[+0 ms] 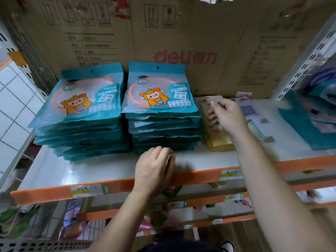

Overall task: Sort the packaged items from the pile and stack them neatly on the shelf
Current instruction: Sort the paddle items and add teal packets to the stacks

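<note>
— Right of centre, the right hand point(227, 119). State?
— Palm down, fingers curled over a flat beige-and-yellow packet point(218, 142) that lies on the shelf. Motion blur, so I cannot tell whether it grips or only touches.
— Left hand point(154, 168)?
— Lower centre. Fingers tucked under, knuckles against the foot of the right stack of teal plastic pouches point(163, 128). Fingertips are hidden, so I cannot tell if they hold anything.
— Further out?
— Left stack of teal plastic pouches point(78, 124) just beside the right one. Each top pouch shows a cartoon figure in yellow. Both stacks sit on the white metal shelf with orange front edge point(91, 170).
— And the pile?
— Right of the beige packet, loose pale packets point(254, 117) lie flat and overlapping. A single teal pouch point(309, 131) lies at the right edge of the frame. Behind everything, across the top, stands a brown cardboard box with red "deli" lettering point(185, 57).
</note>
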Tool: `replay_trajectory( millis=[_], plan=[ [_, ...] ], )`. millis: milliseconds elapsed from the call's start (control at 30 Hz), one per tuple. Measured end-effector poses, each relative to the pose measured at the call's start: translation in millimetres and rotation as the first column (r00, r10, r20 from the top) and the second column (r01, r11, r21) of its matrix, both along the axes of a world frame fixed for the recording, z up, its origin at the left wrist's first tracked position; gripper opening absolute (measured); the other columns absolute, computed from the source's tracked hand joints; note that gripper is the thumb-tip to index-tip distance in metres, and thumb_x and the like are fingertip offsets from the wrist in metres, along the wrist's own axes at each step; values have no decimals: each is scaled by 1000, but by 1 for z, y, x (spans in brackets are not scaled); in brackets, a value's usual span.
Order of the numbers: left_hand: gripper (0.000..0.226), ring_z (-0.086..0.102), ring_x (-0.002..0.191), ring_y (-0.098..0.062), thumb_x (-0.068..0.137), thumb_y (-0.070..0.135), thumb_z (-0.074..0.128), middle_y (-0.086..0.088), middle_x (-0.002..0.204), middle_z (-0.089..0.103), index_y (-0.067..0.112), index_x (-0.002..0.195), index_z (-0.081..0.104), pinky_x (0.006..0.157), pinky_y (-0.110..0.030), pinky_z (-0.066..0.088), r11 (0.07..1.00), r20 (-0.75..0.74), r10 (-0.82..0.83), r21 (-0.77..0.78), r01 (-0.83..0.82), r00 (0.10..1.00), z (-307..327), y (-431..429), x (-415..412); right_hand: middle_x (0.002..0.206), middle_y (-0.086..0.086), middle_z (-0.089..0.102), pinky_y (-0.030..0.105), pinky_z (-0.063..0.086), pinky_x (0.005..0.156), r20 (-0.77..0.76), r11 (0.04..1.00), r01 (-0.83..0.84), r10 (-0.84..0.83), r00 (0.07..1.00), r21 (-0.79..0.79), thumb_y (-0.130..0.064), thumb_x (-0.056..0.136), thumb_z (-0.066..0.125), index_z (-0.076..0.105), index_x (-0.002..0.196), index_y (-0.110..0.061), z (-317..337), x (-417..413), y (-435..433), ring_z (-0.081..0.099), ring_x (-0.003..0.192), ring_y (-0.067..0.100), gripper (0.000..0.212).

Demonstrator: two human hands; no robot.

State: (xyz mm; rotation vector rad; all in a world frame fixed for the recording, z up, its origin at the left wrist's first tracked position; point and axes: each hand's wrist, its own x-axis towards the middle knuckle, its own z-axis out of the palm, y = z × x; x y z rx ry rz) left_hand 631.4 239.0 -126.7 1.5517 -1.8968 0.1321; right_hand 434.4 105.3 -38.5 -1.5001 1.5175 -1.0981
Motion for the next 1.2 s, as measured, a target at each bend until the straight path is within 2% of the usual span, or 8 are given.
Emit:
replay_trajectory(
  millis=[133, 233, 367, 500, 667, 800, 1067, 1200],
  plan=[
    [22, 59, 74, -28, 98, 24, 48, -7, 83, 61, 10, 93, 65, 63, -42, 48, 992, 35, -127, 1, 127, 991, 13, -26, -47, 83, -2, 69, 32, 57, 68, -92, 998, 26, -32, 995, -62, -19, 95, 58, 69, 102, -20, -21, -50, 15, 68, 75, 15, 14],
    [20, 58, 75, -29, 96, 24, 50, -7, 84, 60, 11, 94, 64, 64, -41, 47, 982, 58, -190, 21, 189, 980, 20, -40, -93, 94, -1, 72, 30, 54, 81, -277, 989, 55, -91, 956, -136, -17, 93, 61, 72, 105, -16, -30, -101, 30, 66, 85, 14, 17],
    [22, 59, 78, -28, 96, 27, 47, -5, 87, 63, 13, 97, 64, 67, -40, 48, 968, 63, -235, 103, 228, 970, 24, -57, -165, 100, 4, 72, 27, 51, 80, -450, 985, 53, -124, 884, -166, -13, 91, 61, 71, 108, -13, -36, -170, 42, 65, 85, 17, 20],
    [33, 62, 79, -29, 95, 36, 40, -4, 93, 66, 15, 102, 65, 69, -37, 49, 951, 54, -265, 180, 252, 963, 26, -70, -252, 107, 2, 69, 31, 51, 86, -505, 989, 30, -100, 857, -144, -14, 92, 58, 69, 112, -14, -42, -246, 53, 64, 88, 14, 23],
    [34, 62, 100, -28, 99, 39, 40, -1, 112, 65, 21, 119, 61, 87, -41, 45, 934, 73, -281, 250, 255, 957, 31, -82, -359, 109, 4, 64, 33, 49, 86, -621, 995, 23, -77, 780, -94, -18, 96, 53, 65, 116, -15, -47, -341, 62, 62, 96, 20, 24],
    [33, 58, 111, -24, 101, 39, 43, -1, 121, 62, 23, 127, 55, 93, -38, 43, 918, 41, -271, 311, 245, 962, 32, -86, -412, 110, 3, 64, 36, 51, 85, -644, 996, 25, -74, 761, -86, -18, 95, 54, 66, 115, -15, -53, -398, 66, 62, 97, 20, 24],
    [33, 53, 120, -20, 101, 40, 44, 1, 132, 57, 25, 129, 52, 102, -35, 41, 918, 7, -221, 339, 205, 975, 38, -119, -469, 108, 1, 65, 20, 43, 81, -589, 989, 94, -146, 795, -118, -16, 93, 57, 66, 115, -16, -58, -477, 44, 59, 92, 13, 24],
    [29, 59, 108, -28, 99, 34, 51, -6, 122, 63, 19, 121, 60, 93, -43, 46, 927, -17, -241, 291, 235, 970, 40, -155, -499, 105, 2, 68, 20, 43, 76, -579, 978, 123, -198, 791, -166, -17, 94, 59, 67, 113, -15, -51, -514, 17, 58, 83, 10, 21]
  ],
)
